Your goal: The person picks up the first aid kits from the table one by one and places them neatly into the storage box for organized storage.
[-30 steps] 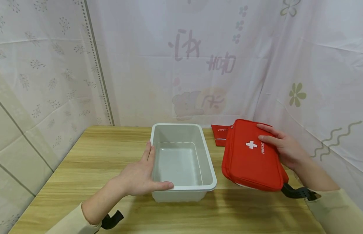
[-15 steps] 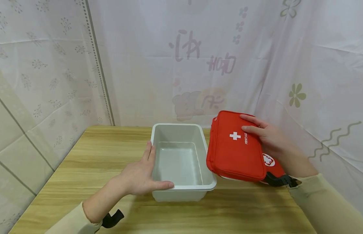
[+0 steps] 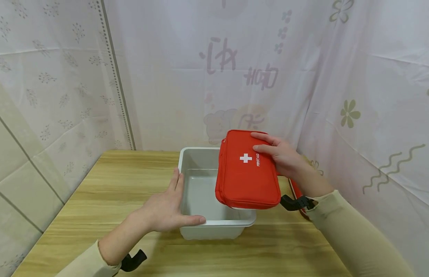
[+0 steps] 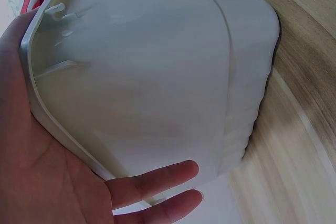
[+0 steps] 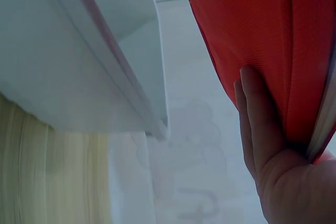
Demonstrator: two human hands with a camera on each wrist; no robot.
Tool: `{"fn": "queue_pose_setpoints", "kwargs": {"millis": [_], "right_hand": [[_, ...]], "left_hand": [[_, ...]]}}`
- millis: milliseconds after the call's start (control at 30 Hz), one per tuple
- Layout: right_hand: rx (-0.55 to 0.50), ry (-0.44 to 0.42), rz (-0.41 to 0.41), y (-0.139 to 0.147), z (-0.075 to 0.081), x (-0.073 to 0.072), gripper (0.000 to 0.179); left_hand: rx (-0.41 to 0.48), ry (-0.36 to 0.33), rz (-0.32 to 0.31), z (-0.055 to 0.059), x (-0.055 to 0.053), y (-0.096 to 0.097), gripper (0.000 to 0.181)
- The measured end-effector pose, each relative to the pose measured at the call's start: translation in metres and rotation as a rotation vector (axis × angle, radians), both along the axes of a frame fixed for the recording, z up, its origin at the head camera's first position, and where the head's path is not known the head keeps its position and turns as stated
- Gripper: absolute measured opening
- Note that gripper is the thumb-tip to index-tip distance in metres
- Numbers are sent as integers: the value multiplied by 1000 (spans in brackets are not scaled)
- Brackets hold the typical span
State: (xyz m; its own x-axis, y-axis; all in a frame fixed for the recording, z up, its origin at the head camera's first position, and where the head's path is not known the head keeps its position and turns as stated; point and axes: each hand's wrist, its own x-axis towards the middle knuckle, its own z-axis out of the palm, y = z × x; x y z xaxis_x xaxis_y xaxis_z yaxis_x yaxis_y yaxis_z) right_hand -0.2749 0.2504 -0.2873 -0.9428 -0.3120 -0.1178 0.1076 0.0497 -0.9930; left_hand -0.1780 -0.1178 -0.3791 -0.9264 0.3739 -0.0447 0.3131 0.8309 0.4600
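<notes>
A red first aid bag (image 3: 247, 181) with a white cross hangs tilted above the right side of a pale grey plastic bin (image 3: 212, 232). My right hand (image 3: 281, 156) grips the bag by its right side. In the right wrist view, fingers (image 5: 257, 111) of that hand lie along the bag's red fabric (image 5: 252, 30), apart from the bin. At the bin's near left corner my left hand (image 3: 162, 209) rests on the rim, thumb along the front edge. Seen from the left wrist, two straight fingers (image 4: 157, 179) lie along the outer wall (image 4: 152, 82). The bag covers part of the bin's inside.
Another red item (image 3: 296, 190) lies on the wooden table (image 3: 131, 181) at the right, mostly hidden under the right forearm. Behind the table hangs a printed light curtain (image 3: 166, 96), and more of it closes off both sides.
My right hand has carried the first aid bag leftward, from the table's right side to over the bin. The left hand and the bin have stayed put.
</notes>
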Motion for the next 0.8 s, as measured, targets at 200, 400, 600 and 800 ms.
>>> {"fn": "queue_pose_setpoints", "kwargs": {"millis": [200, 400, 600, 800], "right_hand": [[7, 7, 29, -25, -5, -9, 60], [28, 16, 48, -54, -1, -12, 59], [89, 41, 46, -82, 6, -16, 58], [138, 28, 35, -101, 1, -19, 55]], "left_hand": [[5, -3, 0, 1, 0, 0, 153], [14, -5, -7, 0, 0, 0, 152], [13, -3, -11, 0, -1, -1, 153], [15, -13, -15, 0, -1, -1, 151]]}}
